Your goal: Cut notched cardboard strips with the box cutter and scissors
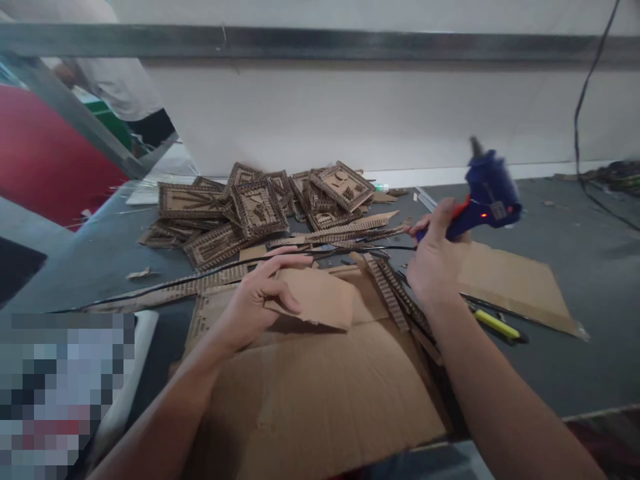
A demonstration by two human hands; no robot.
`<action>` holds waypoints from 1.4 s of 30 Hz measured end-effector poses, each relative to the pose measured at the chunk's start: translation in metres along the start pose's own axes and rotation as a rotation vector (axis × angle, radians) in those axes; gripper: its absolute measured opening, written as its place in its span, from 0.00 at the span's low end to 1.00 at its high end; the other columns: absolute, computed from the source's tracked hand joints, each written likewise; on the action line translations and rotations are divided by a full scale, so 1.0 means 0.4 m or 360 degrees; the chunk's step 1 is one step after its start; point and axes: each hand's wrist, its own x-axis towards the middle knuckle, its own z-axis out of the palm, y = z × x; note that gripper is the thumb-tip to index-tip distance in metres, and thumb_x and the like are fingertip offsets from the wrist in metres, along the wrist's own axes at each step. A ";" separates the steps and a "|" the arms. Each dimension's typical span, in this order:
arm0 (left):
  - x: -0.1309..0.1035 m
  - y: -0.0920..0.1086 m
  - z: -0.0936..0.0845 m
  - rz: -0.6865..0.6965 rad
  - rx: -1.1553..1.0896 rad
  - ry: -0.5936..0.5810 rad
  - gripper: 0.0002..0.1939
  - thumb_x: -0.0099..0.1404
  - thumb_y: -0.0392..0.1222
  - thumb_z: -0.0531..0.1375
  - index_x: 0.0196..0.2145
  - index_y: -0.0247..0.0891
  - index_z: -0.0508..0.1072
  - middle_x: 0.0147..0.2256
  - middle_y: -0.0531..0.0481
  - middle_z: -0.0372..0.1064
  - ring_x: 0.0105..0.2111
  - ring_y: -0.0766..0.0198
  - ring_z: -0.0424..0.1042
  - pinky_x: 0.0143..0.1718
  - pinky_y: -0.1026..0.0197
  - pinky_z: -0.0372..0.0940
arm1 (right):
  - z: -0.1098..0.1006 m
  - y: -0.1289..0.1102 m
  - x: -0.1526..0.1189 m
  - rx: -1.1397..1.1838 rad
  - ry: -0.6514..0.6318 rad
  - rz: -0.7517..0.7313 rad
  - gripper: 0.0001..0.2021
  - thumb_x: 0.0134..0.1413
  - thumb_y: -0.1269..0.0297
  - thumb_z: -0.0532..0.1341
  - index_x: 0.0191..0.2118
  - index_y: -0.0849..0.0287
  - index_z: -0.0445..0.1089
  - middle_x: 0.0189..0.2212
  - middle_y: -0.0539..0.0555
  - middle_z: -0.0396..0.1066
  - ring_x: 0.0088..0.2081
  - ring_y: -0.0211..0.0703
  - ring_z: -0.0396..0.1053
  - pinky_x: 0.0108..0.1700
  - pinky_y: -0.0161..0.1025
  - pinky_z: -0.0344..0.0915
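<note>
Between the thumb and fingers of my left hand (265, 297) is a small plain cardboard piece (320, 293), tilted above a large cardboard sheet (320, 400). My right hand (440, 257) grips a blue glue gun (493, 190) by its handle, nozzle pointing up and away from the cardboard piece. A small red light glows on the gun's side. Its black cord (210, 270) runs left across the table behind my left hand. Corrugated cardboard strips (387, 293) lie between my hands, partly on the large sheet.
Several cardboard panels with corrugated borders (255, 207) are heaped at the back. A yellow utility knife (497, 325) and a flat cardboard piece (515, 283) lie at the right. A metal rail (320, 45) crosses the wall. A person (115, 67) stands beyond, at the upper left.
</note>
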 end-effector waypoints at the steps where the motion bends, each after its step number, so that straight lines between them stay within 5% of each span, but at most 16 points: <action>1: -0.001 -0.001 0.001 0.0005 -0.0075 0.0003 0.11 0.57 0.30 0.68 0.19 0.40 0.77 0.57 0.47 0.71 0.62 0.46 0.64 0.63 0.39 0.57 | 0.000 0.004 -0.006 -0.0001 -0.0043 -0.0017 0.22 0.49 0.41 0.66 0.26 0.53 0.61 0.19 0.43 0.60 0.21 0.35 0.64 0.32 0.41 0.73; 6: -0.005 -0.003 0.008 -0.0047 -0.0803 0.0008 0.11 0.56 0.30 0.70 0.19 0.38 0.77 0.64 0.48 0.61 0.58 0.45 0.69 0.57 0.42 0.67 | -0.005 0.015 -0.038 -0.0013 -0.0433 0.0078 0.13 0.46 0.57 0.71 0.27 0.55 0.65 0.16 0.42 0.62 0.18 0.35 0.63 0.23 0.37 0.68; 10: -0.005 -0.004 0.012 -0.0152 -0.1014 0.0043 0.10 0.54 0.31 0.72 0.20 0.37 0.77 0.67 0.48 0.55 0.61 0.41 0.66 0.57 0.44 0.68 | -0.008 0.009 -0.057 0.0019 -0.0650 0.0222 0.15 0.48 0.57 0.70 0.25 0.55 0.63 0.12 0.40 0.59 0.14 0.33 0.59 0.18 0.34 0.62; 16: -0.004 -0.008 0.014 -0.0259 -0.1218 0.0068 0.17 0.59 0.37 0.70 0.15 0.36 0.72 0.58 0.45 0.71 0.57 0.45 0.70 0.56 0.42 0.67 | -0.021 -0.028 -0.079 -0.0073 -0.1440 0.0515 0.17 0.46 0.52 0.73 0.25 0.58 0.68 0.14 0.44 0.64 0.15 0.32 0.60 0.19 0.32 0.62; 21: -0.011 -0.015 0.019 -0.0385 -0.0987 0.0093 0.15 0.53 0.37 0.73 0.17 0.36 0.72 0.40 0.46 0.80 0.42 0.53 0.78 0.43 0.55 0.73 | -0.025 -0.045 -0.104 -0.0307 -0.1896 0.0661 0.17 0.41 0.54 0.75 0.32 0.61 0.76 0.25 0.50 0.74 0.23 0.33 0.67 0.22 0.30 0.64; 23: -0.007 -0.021 0.025 -0.0407 -0.0933 0.0231 0.09 0.51 0.35 0.74 0.28 0.39 0.78 0.37 0.50 0.79 0.38 0.58 0.78 0.39 0.60 0.73 | -0.022 -0.038 -0.113 -0.0268 -0.1892 0.0730 0.17 0.41 0.54 0.75 0.31 0.61 0.75 0.23 0.49 0.73 0.20 0.32 0.65 0.19 0.30 0.62; 25: 0.000 -0.026 0.033 -0.0464 -0.1007 0.0416 0.23 0.53 0.38 0.73 0.47 0.46 0.76 0.40 0.52 0.79 0.38 0.61 0.78 0.38 0.62 0.73 | -0.017 -0.027 -0.121 -0.0158 -0.1763 0.0824 0.17 0.41 0.54 0.75 0.31 0.61 0.74 0.19 0.46 0.70 0.16 0.30 0.61 0.16 0.29 0.60; 27: 0.006 -0.026 0.039 -0.0552 -0.1187 0.0486 0.27 0.60 0.48 0.69 0.55 0.46 0.69 0.41 0.50 0.79 0.37 0.62 0.79 0.37 0.62 0.73 | -0.011 -0.016 -0.125 -0.0007 -0.1566 0.0896 0.17 0.42 0.54 0.75 0.31 0.60 0.72 0.16 0.43 0.66 0.14 0.30 0.60 0.16 0.30 0.61; 30: 0.007 -0.014 0.046 -0.0692 -0.1346 0.0223 0.26 0.65 0.59 0.62 0.51 0.37 0.70 0.35 0.44 0.79 0.35 0.58 0.80 0.36 0.59 0.75 | 0.000 -0.007 -0.129 0.0185 -0.1348 0.0974 0.17 0.43 0.55 0.75 0.32 0.59 0.70 0.13 0.41 0.61 0.15 0.32 0.61 0.19 0.31 0.66; 33: 0.004 0.006 0.055 -0.0823 -0.1212 -0.0101 0.28 0.62 0.55 0.66 0.51 0.34 0.67 0.34 0.43 0.79 0.33 0.57 0.81 0.34 0.59 0.75 | 0.006 -0.004 -0.136 0.0217 -0.1268 0.0980 0.18 0.42 0.55 0.75 0.32 0.60 0.69 0.14 0.42 0.63 0.17 0.32 0.63 0.22 0.32 0.69; 39: 0.010 0.015 0.046 -0.0884 -0.0849 0.0049 0.18 0.61 0.50 0.67 0.40 0.33 0.70 0.22 0.52 0.73 0.16 0.70 0.69 0.17 0.70 0.63 | 0.007 0.007 -0.142 0.0125 -0.1208 0.0869 0.20 0.41 0.53 0.75 0.30 0.58 0.67 0.14 0.40 0.61 0.15 0.31 0.60 0.19 0.33 0.66; 42: 0.005 0.005 0.027 -0.0951 -0.0774 -0.0075 0.15 0.61 0.48 0.66 0.37 0.33 0.73 0.20 0.55 0.67 0.14 0.74 0.62 0.13 0.72 0.56 | 0.009 0.008 -0.134 0.0146 -0.1036 0.0796 0.22 0.40 0.54 0.76 0.28 0.57 0.63 0.13 0.39 0.58 0.14 0.30 0.58 0.17 0.32 0.65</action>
